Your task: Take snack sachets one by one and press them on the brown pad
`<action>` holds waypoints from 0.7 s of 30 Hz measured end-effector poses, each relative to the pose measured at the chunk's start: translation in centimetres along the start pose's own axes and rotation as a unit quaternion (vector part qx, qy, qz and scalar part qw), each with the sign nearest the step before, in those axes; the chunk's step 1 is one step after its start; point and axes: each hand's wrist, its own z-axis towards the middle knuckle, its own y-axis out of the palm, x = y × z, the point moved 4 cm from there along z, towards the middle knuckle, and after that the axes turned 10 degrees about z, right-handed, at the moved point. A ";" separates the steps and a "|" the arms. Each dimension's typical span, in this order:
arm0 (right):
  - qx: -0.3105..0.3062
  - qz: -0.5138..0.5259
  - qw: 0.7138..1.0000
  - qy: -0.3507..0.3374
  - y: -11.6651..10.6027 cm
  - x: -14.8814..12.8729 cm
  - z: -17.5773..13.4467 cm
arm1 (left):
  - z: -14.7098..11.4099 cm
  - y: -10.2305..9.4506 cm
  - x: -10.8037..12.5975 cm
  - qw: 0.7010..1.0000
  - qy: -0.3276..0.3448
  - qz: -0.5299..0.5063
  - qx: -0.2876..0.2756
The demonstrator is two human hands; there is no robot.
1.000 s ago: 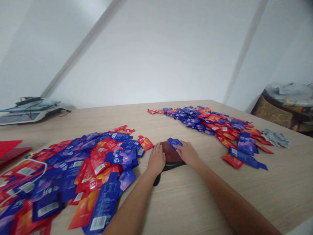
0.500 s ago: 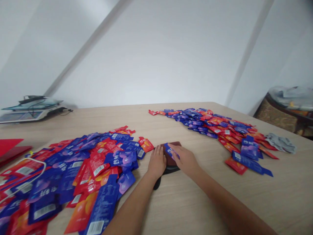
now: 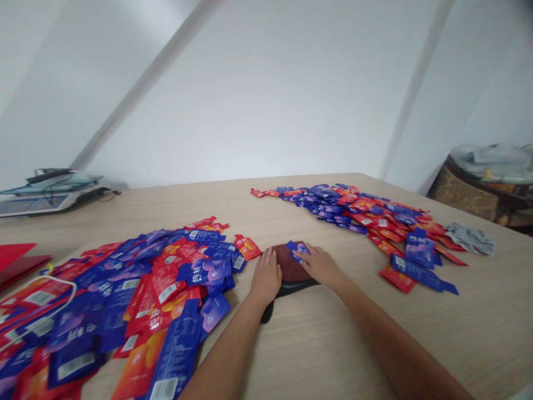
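A brown pad (image 3: 287, 265) with a black edge lies on the table in front of me. My left hand (image 3: 266, 276) rests flat on its left side, fingers stretched out and holding nothing. On the pad's far right part is a blue sachet (image 3: 293, 248) with white lettering. My right hand (image 3: 322, 266) has its fingers closed on the right end of this sachet and covers part of it. A single red sachet (image 3: 247, 247) lies just beyond my left hand. Left of that hand spreads a pile of blue and red sachets (image 3: 166, 278).
Another pile of sachets (image 3: 358, 205) stretches across the right side of the table (image 3: 308, 350). Grey gloves (image 3: 470, 239) lie at its right end. A flat scale-like device (image 3: 50, 197) stands back left, near red folders (image 3: 20, 264). A chair with plastic bags (image 3: 470, 189) is beyond the right edge.
My right hand has shifted slightly right with the blue sachet, uncovering more of the brown pad. My left hand stays on the pad's left side. The view has turned slightly.
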 end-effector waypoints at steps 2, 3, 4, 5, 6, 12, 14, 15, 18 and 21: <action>0.006 0.009 1.000 0.010 -0.6 1.2 -0.1 | 0.0 0.0 0.0 1.000 -0.001 -0.001 0.006; 0.013 0.016 1.000 0.023 -0.9 1.8 -0.1 | 0.0 0.0 0.0 1.000 -0.002 -0.002 0.007; 0.025 0.024 0.999 0.040 -1.3 2.4 -0.1 | 0.0 0.1 -0.1 1.000 -0.003 -0.002 0.006; 0.043 0.030 0.997 0.056 -1.7 2.8 -0.2 | 0.0 0.1 -0.1 1.000 -0.005 -0.002 0.005; 0.067 0.034 0.995 0.068 -2.2 3.0 -0.3 | 0.0 0.2 -0.1 1.000 -0.006 -0.003 0.003; 0.147 0.081 0.985 -0.042 -4.5 -1.4 -1.3 | 0.1 0.3 -0.1 1.000 -0.002 -0.006 0.001; 0.134 0.130 0.978 -0.091 -4.5 -3.1 -1.4 | 0.1 0.2 0.0 1.000 0.000 -0.004 0.001; 0.140 0.142 0.975 -0.100 -4.3 -3.5 -1.5 | 0.1 0.1 0.0 1.000 0.000 -0.003 0.000; 0.169 0.109 0.977 -0.074 -3.2 -2.6 -1.2 | 0.1 0.1 0.0 1.000 -0.002 0.001 -0.002; 0.145 0.045 0.988 0.013 -1.0 0.0 -0.6 | 0.2 0.2 0.0 1.000 -0.002 0.002 -0.002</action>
